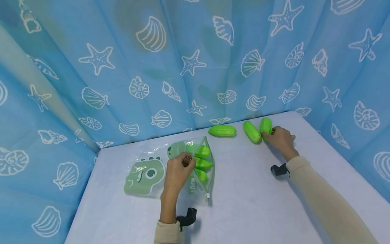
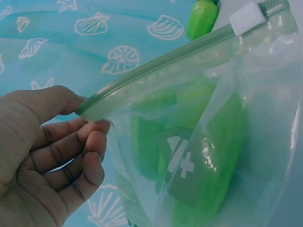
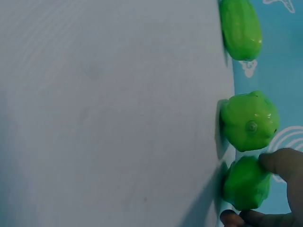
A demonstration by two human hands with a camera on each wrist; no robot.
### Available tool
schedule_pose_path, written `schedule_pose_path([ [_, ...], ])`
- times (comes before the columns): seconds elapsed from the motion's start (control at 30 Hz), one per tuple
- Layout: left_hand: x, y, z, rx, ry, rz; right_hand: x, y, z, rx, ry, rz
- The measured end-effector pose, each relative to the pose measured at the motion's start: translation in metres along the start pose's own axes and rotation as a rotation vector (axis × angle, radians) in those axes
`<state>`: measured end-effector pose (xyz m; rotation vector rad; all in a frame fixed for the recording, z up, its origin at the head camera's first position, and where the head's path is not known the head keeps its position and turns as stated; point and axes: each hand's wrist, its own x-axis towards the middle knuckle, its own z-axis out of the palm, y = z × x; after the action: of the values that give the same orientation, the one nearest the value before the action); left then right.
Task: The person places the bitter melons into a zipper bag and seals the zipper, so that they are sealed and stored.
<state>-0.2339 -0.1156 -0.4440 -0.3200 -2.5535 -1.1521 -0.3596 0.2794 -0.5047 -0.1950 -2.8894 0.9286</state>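
A clear slider zip bag [image 1: 182, 196] with a green cartoon dinosaur print lies on the table, its mouth gaping toward the right. Several bright green cucumbers [image 1: 202, 164] are inside it. My left hand [image 1: 178, 171] pinches the bag's zip edge between thumb and fingers; the white slider [image 2: 247, 19] sits at the other end of the zip. At the far right of the table, my right hand [image 1: 281, 140] grips another cucumber [image 3: 246, 184] between thumb and fingers. Just left of that one lies a second cucumber [image 1: 252, 132], and farther left a third [image 1: 222, 131] lies on its side.
A white-covered table [image 1: 240, 200] carries everything. Blue curtains [image 1: 189, 88] with white shells and starfish close in its back and sides. A black wrist mount [image 1: 187, 217] sticks out beside my left wrist, and another mount [image 1: 278, 170] beside my right.
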Motion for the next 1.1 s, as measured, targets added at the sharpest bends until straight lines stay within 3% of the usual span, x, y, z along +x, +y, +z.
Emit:
schedule_pose_path([
  [0.17, 0.000, 0.000, 0.000, -0.005, -0.006, 0.004, 0.001, 0.003, -0.003, 0.118, 0.022, 0.053],
  [0.47, 0.000, 0.000, 0.000, -0.019, -0.018, 0.002, -0.009, 0.001, -0.026, 0.140, 0.130, 0.052],
  [0.77, 0.001, -0.002, -0.002, -0.005, -0.022, -0.017, -0.045, -0.021, -0.033, 0.169, 0.139, -0.096],
  [1.1, 0.003, -0.002, 0.000, -0.011, -0.030, -0.013, -0.084, -0.044, -0.019, 0.160, 0.002, -0.321],
])
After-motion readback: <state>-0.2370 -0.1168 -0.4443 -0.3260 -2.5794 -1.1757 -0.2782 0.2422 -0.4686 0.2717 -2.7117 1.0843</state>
